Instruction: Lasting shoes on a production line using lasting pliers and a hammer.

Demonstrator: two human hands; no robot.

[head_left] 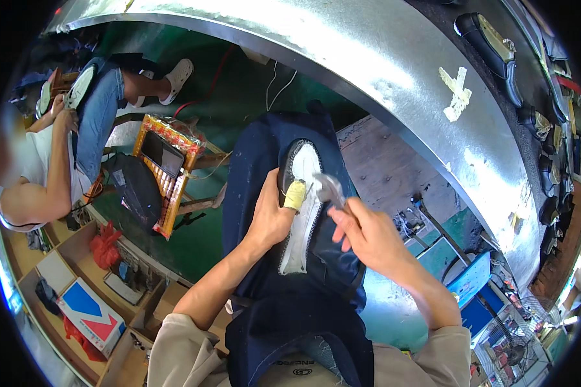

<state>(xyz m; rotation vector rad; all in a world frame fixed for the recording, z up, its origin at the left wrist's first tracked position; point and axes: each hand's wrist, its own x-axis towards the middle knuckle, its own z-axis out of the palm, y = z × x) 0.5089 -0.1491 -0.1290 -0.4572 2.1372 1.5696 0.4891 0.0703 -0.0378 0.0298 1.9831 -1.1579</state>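
A dark shoe (297, 245) lies sole side up along my lap, its toe pointing away from me. Its underside is white, with a puckered, stitched-looking dark edge around it. My left hand (271, 219) is closed around the shoe's left side, the thumb pressing on the white underside. A yellow wrap (295, 195) covers that thumb. In my closed right hand (371, 235) are grey metal pincers (330, 189), slightly blurred. Their head is over the right edge of the shoe's front half; whether it touches cannot be told. Dark blue cloth (248, 168) covers my lap under the shoe.
A shiny metal bench (368, 58) curves across the front and right, with several dark shoes (494, 48) beyond it. At the left, another person (45, 168) holds a shoe, near a wooden stool (168, 213). Wooden compartments (77, 258) stand at lower left, a wire-guarded fan (513, 348) at lower right.
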